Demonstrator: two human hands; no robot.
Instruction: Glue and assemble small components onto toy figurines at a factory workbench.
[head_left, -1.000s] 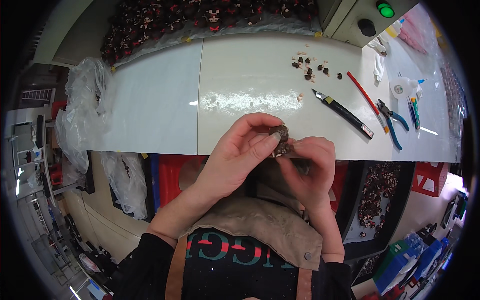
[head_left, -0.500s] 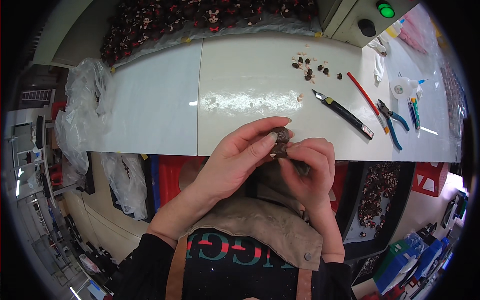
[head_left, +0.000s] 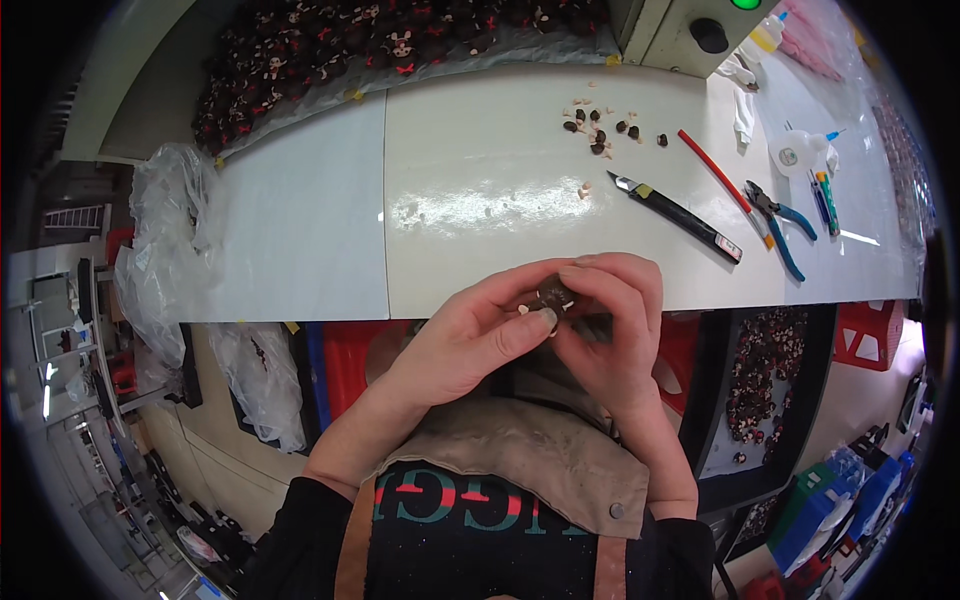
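A small dark brown figurine (head_left: 553, 291) with cream-coloured bits is held between both hands, just off the table's front edge. My left hand (head_left: 478, 338) closes on its left side, the thumb pressed to its lower part. From the right, my right hand (head_left: 622, 315) grips it too, fingertips at its top and side. The fingers hide much of the figurine. On the table beyond the hands lie a black craft knife (head_left: 682, 220) and several small dark pieces (head_left: 599, 138) among tiny cream bits.
Right of the knife are a red stick (head_left: 712, 175), blue-handled pliers (head_left: 782, 222) and a white squeeze bottle (head_left: 793, 154). Many dark figurines (head_left: 400, 45) stand along the back. Below the table's right side, a black tray (head_left: 812, 395) holds more pieces. Plastic bags (head_left: 165, 250) hang at left.
The figurine has been turned and brought slightly lower. My right hand has come up and over it, its fingers now meeting the left hand's fingertips. The whole view has shifted slightly.
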